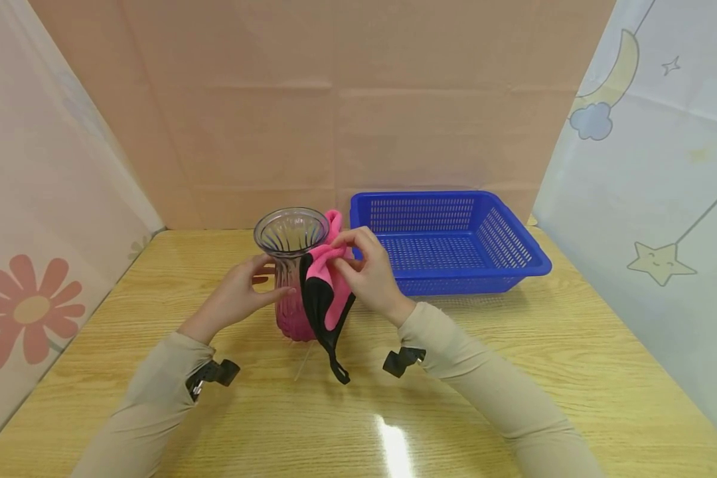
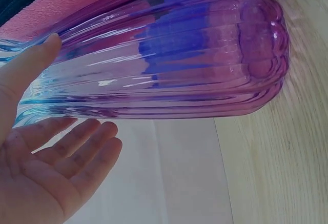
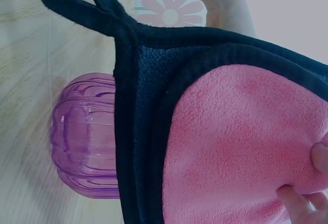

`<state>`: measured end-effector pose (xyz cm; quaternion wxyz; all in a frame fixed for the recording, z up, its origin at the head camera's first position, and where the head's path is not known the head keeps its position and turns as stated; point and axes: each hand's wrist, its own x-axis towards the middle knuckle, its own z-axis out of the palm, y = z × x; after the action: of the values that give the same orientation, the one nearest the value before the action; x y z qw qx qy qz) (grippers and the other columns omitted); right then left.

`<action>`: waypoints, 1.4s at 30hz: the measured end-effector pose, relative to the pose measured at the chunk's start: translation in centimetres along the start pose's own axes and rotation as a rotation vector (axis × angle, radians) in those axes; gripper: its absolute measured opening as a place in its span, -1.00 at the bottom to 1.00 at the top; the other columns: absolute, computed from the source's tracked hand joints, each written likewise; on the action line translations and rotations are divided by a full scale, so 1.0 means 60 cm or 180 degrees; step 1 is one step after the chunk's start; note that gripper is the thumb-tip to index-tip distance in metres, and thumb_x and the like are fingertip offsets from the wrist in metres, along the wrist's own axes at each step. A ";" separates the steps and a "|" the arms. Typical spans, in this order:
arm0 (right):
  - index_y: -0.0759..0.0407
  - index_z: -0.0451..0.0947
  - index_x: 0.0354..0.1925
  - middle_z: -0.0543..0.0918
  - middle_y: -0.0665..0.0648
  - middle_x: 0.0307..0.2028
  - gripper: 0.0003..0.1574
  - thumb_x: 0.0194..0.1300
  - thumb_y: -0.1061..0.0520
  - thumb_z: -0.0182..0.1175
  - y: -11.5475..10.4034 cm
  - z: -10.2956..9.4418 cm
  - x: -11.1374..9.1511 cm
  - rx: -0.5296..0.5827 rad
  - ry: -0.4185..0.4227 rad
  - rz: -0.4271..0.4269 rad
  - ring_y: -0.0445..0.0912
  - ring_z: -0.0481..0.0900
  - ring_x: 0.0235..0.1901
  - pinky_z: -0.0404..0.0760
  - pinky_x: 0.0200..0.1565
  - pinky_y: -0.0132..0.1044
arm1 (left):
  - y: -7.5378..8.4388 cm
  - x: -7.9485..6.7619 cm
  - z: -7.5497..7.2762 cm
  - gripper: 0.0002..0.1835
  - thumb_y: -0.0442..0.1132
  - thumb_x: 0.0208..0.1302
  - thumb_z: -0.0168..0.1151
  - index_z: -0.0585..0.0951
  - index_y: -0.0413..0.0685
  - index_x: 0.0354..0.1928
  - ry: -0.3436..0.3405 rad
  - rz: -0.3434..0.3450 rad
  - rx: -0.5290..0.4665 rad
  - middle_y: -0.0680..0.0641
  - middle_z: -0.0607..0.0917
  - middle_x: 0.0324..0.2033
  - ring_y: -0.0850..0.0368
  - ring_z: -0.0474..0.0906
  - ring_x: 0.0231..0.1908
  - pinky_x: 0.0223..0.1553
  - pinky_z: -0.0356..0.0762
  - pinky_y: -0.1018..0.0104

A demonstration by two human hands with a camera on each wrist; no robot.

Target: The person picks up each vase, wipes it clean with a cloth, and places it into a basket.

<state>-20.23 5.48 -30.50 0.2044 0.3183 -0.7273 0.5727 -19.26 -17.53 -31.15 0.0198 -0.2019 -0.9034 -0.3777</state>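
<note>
A ribbed glass vase (image 1: 287, 302), clear at its flared rim and purple-pink lower down, stands upright on the table. My left hand (image 1: 241, 290) holds its narrow upper part from the left, thumb (image 2: 43, 55) on the near side and fingers on the far side. A pink fleecy cleaning cloth (image 1: 336, 299) with black edging and a hanging loop lies against the vase's right side. My right hand (image 1: 367, 269) pinches the cloth between thumb and fingers just below the rim. In the right wrist view, the spread cloth (image 3: 230, 131) covers much of the vase (image 3: 87, 137).
A blue perforated plastic basket (image 1: 454, 273) sits at the back right, close to the right hand. The wooden table (image 1: 263, 425) meets a plain backdrop (image 1: 334, 133) behind and printed cloth walls at the sides.
</note>
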 end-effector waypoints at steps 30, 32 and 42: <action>0.32 0.52 -0.23 0.49 0.25 -0.23 -0.81 0.12 0.37 0.25 0.016 0.012 -0.016 -0.0611 -0.0393 0.0114 0.02 0.49 -0.11 0.69 -0.09 -0.29 | 0.004 -0.001 -0.002 -0.33 -0.17 0.11 0.35 0.34 -0.24 0.25 0.0077 -0.0053 0.0130 -0.32 0.55 0.08 -0.26 0.51 0.09 0.14 0.49 -0.11; 0.32 0.52 -0.23 0.49 0.25 -0.22 -0.81 0.13 0.37 0.25 0.016 0.012 -0.019 -0.0623 -0.0425 0.0176 0.02 0.49 -0.10 0.69 -0.08 -0.29 | 0.005 -0.002 -0.002 -0.31 -0.17 0.12 0.35 0.32 -0.22 0.26 0.0085 -0.0071 0.0133 -0.31 0.56 0.07 -0.27 0.51 0.09 0.14 0.49 -0.12; 0.34 0.49 -0.23 0.45 0.26 -0.21 -0.82 0.15 0.41 0.21 0.024 0.015 -0.030 -0.0549 -0.0569 0.0405 0.04 0.50 -0.08 0.66 -0.04 -0.30 | 0.007 -0.003 -0.003 -0.27 -0.12 0.11 0.35 0.29 -0.21 0.28 0.0119 -0.0126 0.0107 -0.31 0.57 0.05 -0.28 0.52 0.08 0.11 0.51 -0.13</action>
<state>-19.90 5.25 -32.94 0.1287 0.3025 -0.8078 0.4892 -18.99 -17.45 -30.80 0.0326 -0.1765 -0.9129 -0.3665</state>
